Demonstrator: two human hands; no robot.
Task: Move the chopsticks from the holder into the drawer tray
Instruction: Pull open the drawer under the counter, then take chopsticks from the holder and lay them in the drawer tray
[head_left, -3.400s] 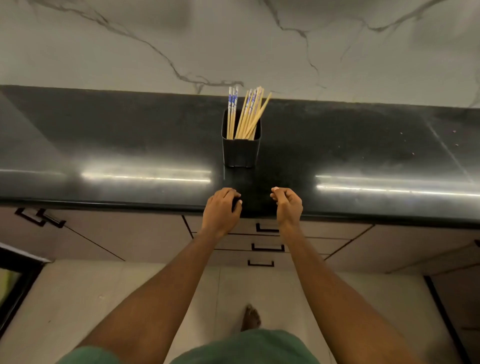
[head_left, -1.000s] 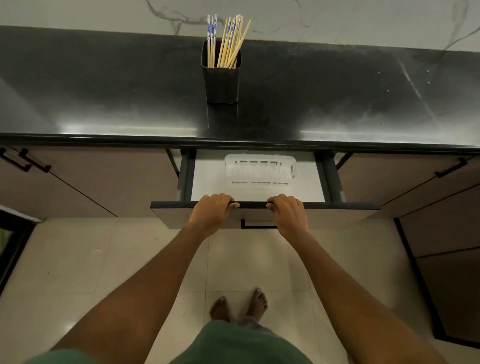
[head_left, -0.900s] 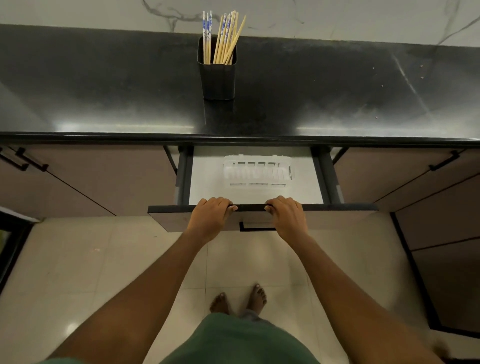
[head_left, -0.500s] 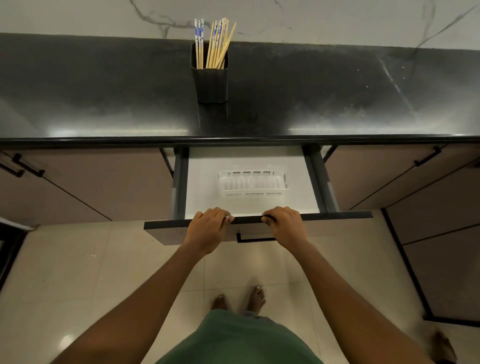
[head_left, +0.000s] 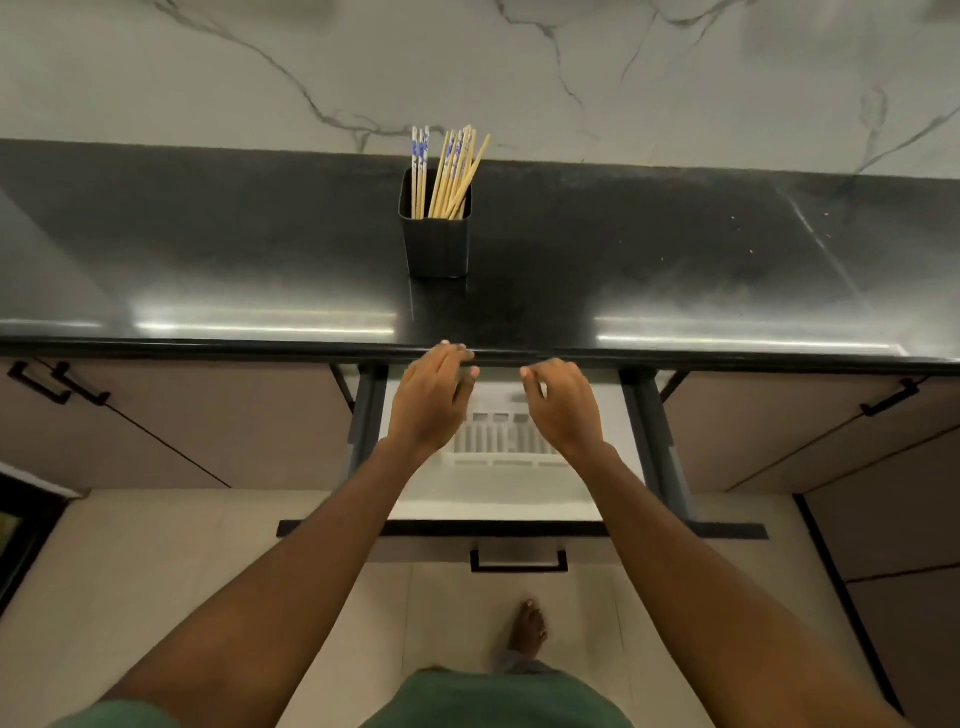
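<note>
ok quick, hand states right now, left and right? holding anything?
Left hand: open, fingers relaxed, holding nothing, above the open drawer.
Right hand: open, holding nothing, above the white tray.

view: just the one head cam, nothing to overlap with
facing: forward and steeply down, counter at 12, open drawer at 6
range: close, right over the drawer

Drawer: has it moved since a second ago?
Yes. The drawer has slid further out from under the countertop, toward the person; its front now sits well clear of the counter's edge.
</note>
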